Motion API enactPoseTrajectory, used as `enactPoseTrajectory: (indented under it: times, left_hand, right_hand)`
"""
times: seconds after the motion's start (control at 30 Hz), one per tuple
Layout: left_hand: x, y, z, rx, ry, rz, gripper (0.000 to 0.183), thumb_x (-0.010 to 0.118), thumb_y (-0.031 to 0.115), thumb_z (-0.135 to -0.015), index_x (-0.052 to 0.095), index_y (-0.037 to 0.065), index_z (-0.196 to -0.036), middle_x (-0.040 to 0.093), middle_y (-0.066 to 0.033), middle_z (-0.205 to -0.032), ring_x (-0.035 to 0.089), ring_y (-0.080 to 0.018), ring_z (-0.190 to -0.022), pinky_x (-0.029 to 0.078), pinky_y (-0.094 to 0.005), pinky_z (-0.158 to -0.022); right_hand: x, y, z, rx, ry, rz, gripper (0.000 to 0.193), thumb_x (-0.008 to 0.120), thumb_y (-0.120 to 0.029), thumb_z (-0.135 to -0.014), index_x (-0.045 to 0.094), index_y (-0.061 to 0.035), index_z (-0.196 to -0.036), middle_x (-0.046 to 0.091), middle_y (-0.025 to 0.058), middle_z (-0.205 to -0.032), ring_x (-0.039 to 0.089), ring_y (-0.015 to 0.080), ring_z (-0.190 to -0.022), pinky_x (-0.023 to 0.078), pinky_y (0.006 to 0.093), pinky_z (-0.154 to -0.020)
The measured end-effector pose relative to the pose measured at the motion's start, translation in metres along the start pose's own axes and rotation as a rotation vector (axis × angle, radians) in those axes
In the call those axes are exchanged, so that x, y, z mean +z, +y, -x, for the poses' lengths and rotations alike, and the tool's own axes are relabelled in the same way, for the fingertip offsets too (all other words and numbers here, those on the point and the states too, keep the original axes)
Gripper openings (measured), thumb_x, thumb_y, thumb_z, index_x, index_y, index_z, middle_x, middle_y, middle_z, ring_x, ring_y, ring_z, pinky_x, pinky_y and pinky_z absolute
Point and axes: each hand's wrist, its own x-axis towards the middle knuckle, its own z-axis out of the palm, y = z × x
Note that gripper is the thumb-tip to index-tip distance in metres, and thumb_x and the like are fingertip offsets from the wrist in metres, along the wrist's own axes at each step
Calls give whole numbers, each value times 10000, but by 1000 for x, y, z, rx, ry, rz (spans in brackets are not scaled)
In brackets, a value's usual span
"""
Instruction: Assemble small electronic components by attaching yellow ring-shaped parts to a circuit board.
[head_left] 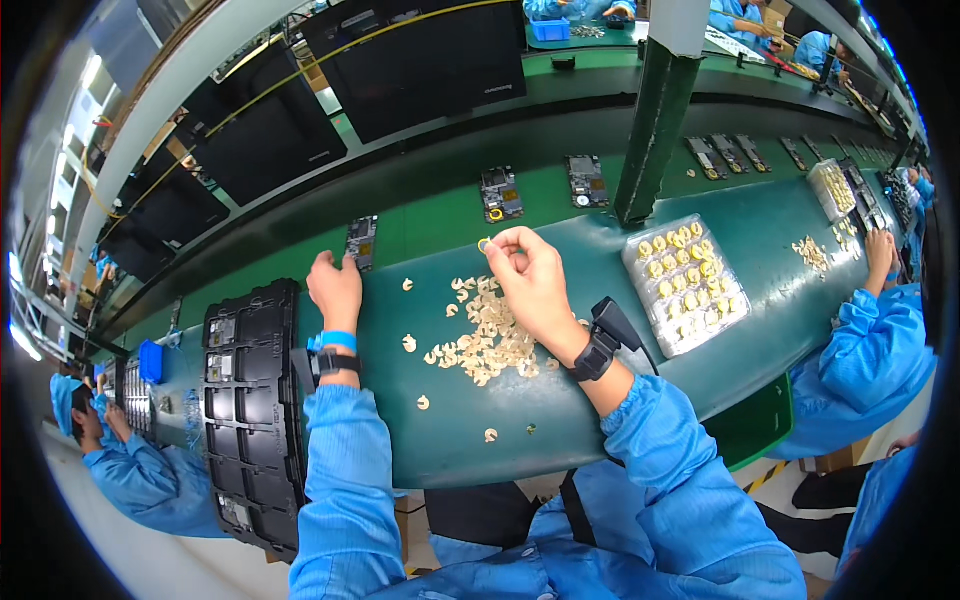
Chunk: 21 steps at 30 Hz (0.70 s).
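Blue sleeves [345, 490] come closest. Left of the left grip [335, 290] sits a black compartment tray [250, 395]; a circuit board [362, 238] lies by its fingertips, though whether they close on it I cannot tell. Pale curved pieces [495, 328] litter the worktop [450, 450] below the right grip [530, 287], which pinches a small yellow piece [481, 243]; right of it stands a clear tray [685, 342] of yellow parts [690, 278].
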Motion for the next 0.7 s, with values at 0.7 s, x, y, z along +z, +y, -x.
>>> enactPoseTrajectory:
  times: [0.7]
  left_hand:
    - [-4,83,-7,-510,-552,1102,299,729,22,-955,651,-40,-1237,741,-137,-1105,746,-228,-951,636,-384,-808]
  right_hand:
    - [-28,-6,-7,-110,-46,1,244,754,-79,-949,620,-22,-1145,661,69,-999,602,104,-739,535,282,-673]
